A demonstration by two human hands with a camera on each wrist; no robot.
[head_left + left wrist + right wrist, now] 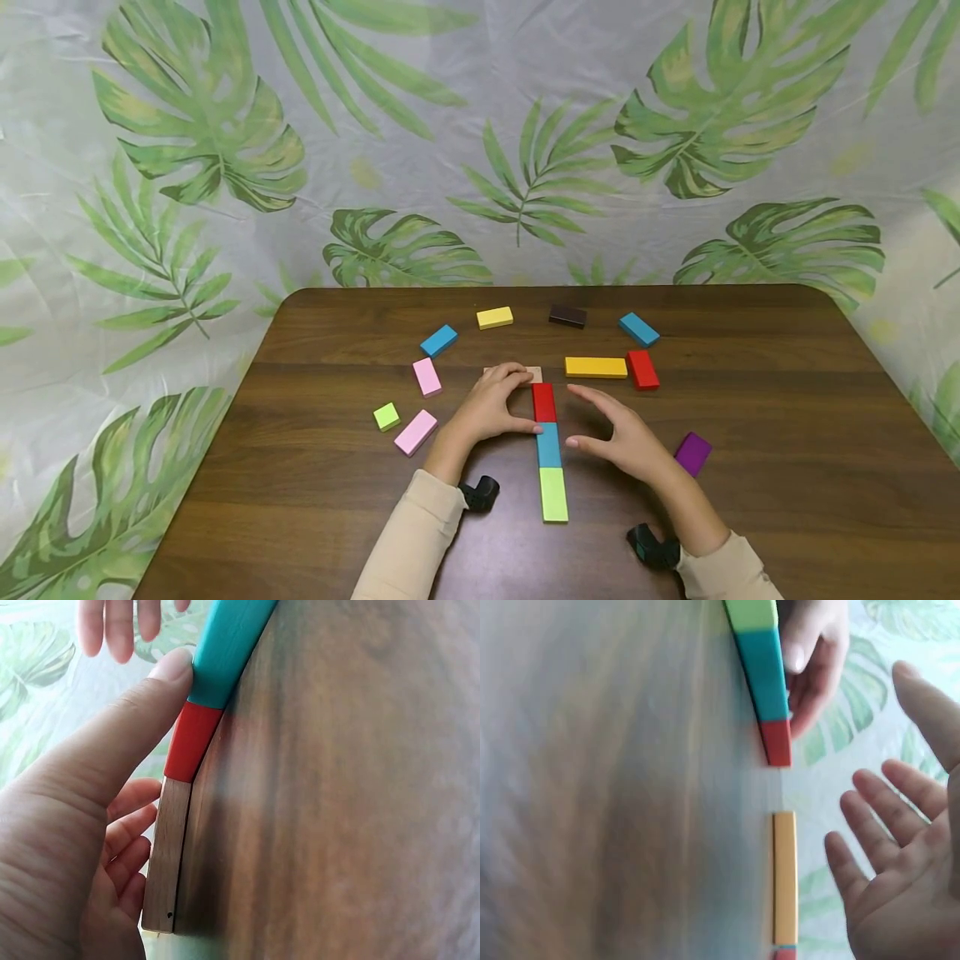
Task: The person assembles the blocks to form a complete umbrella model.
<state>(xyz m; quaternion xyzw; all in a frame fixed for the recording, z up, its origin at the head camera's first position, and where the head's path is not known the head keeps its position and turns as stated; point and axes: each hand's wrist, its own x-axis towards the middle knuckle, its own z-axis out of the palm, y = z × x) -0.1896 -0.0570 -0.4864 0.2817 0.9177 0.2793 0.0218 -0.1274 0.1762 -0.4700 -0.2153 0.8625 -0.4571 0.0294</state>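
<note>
A red block, a blue block and a lime green block lie end to end in a line on the table. At its far end a plain wooden block lies crosswise, partly covered by my left hand in the head view. The thumb of that hand touches the side of the blue block near the red one, while its loosely bent fingers rest at the wooden block. My right hand hovers just right of the line, fingers spread, holding nothing.
Beyond the line lie an orange block, a red one, a dark block and a yellow block. Pink blocks and a small green block lie left. A purple block sits beside my right forearm.
</note>
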